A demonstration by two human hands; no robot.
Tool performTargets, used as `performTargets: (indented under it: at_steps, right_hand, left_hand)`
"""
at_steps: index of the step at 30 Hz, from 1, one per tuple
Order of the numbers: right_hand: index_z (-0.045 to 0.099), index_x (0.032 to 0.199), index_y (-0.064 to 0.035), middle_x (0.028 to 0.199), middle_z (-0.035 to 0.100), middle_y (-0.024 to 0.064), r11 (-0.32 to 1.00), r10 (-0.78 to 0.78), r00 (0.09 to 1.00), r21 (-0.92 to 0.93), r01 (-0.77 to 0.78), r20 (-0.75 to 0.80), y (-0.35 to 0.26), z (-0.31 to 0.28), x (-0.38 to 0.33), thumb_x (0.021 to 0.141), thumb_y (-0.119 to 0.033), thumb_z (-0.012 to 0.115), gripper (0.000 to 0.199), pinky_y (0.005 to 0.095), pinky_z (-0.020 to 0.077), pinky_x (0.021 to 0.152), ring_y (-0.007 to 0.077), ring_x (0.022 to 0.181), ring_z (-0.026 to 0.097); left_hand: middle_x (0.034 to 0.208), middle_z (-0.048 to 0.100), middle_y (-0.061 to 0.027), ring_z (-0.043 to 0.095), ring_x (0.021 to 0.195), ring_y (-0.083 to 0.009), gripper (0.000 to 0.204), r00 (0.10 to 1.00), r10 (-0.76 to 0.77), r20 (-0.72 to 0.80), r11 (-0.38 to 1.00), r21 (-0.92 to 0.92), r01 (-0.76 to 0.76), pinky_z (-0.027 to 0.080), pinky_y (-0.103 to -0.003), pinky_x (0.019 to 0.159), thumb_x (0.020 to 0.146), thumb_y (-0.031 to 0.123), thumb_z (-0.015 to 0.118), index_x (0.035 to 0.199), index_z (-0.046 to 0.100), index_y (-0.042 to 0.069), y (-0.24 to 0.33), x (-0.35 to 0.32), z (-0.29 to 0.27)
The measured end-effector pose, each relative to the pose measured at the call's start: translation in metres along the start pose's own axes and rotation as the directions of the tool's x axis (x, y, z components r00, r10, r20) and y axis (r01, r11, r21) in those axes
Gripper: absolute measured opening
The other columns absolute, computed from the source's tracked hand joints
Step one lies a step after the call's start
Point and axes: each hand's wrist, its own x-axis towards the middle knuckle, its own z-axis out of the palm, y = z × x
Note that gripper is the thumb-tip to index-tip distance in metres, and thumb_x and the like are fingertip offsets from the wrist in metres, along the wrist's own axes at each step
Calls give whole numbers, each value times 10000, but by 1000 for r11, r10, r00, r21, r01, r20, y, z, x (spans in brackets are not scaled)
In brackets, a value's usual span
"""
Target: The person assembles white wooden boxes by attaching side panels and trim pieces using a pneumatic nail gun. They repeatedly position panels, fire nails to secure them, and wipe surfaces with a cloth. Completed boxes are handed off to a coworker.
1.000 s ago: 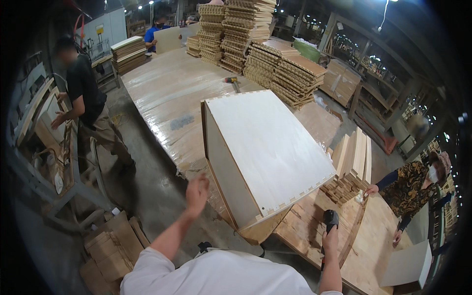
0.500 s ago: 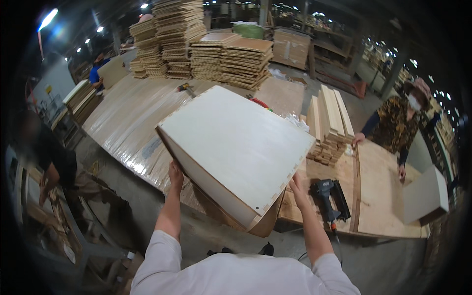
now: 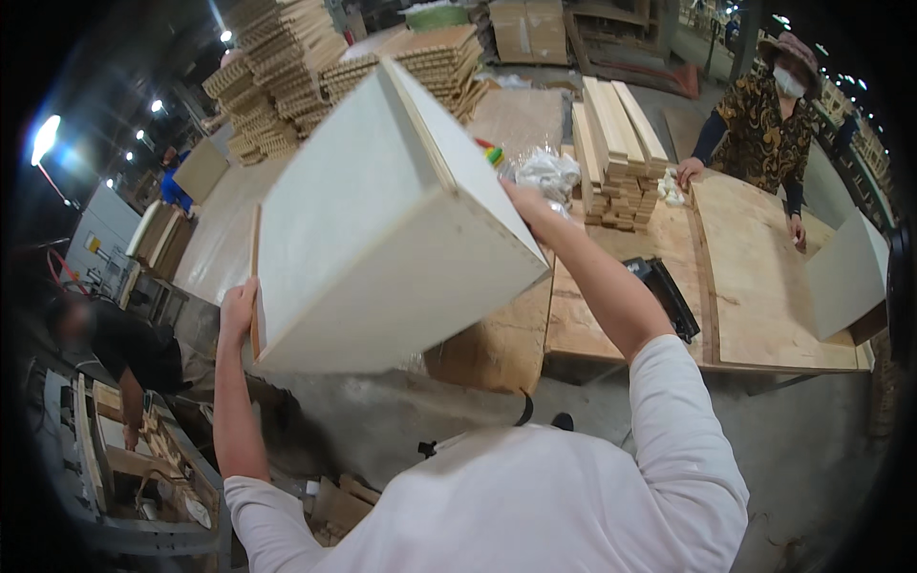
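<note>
A large white box made of wooden panels (image 3: 401,248) is held up in front of me, tilted, with a corner toward the far side. My left hand (image 3: 239,307) grips the brown edge strip at its left side, fingers closed. On the far right side, my right hand (image 3: 531,208) holds the box; some of its fingers are hidden behind it. Beyond my right forearm a black nail gun (image 3: 667,298) lies on the wooden worktable (image 3: 611,315), partly covered by the arm.
Wood strips (image 3: 621,143) are stacked on the table beside crumpled clear plastic (image 3: 546,174). A masked co-worker (image 3: 764,143) stands at the right by another white box (image 3: 848,275). Panel stacks (image 3: 277,76) rise at the back. Another person (image 3: 134,353) works at the left.
The box has been lifted and turned, swinging left, so different faces now show. My left hand moved left, and my right hand rose toward the far side. The view has shifted.
</note>
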Motion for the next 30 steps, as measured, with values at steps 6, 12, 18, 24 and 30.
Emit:
performTargets:
  at_steps: [6, 12, 18, 24, 30]
  right_hand:
    - [601, 1166, -9, 1125, 634, 140, 981, 184, 970, 38, -192, 158, 46, 34, 17, 931, -508, 494, 562, 390, 511, 810, 221, 932, 627]
    - [635, 1092, -26, 955, 674, 130, 954, 97, 994, -290, -76, 56, 69, 33, 23, 908, -444, 538, 467, 397, 525, 750, 257, 906, 634]
    - [629, 1041, 9, 975, 663, 197, 954, -236, 735, -295, 52, -635, 141, -86, 56, 817, -256, 574, 351, 433, 487, 778, 346, 917, 634]
    - [625, 1064, -16, 921, 652, 205, 956, -49, 719, -240, -166, -694, 152, -117, 86, 773, -219, 644, 355, 406, 498, 821, 369, 850, 633]
    - [575, 1173, -97, 1076, 579, 164, 976, -138, 846, -216, 28, -514, 134, -140, 73, 780, -225, 642, 419, 417, 503, 795, 325, 919, 589]
  left_hand:
    - [603, 569, -221, 600, 611, -243, 542, 993, -110, 40, 956, 278, 95, 443, -412, 598, 836, 403, 530, 771, 605, -130, -11, -15, -13]
    - [629, 595, -235, 629, 618, -315, 569, 982, -186, 32, 903, 400, 158, 452, -413, 591, 856, 423, 491, 745, 585, -127, -17, -48, 12]
    - [613, 550, -52, 551, 603, -157, 439, 993, -122, -1, 985, -120, 121, 440, -332, 596, 902, 354, 517, 744, 584, -50, 16, -62, 74]
    - [1056, 532, -90, 568, 932, -193, 353, 951, -286, 119, 411, -881, 234, 507, -329, 779, 920, 175, 509, 1238, 395, 72, 41, -118, 132]
    - [1218, 486, -146, 557, 1071, -267, 498, 943, -333, -20, 341, -935, 101, 507, -395, 890, 909, 121, 479, 1361, 275, 80, 94, -119, 151]
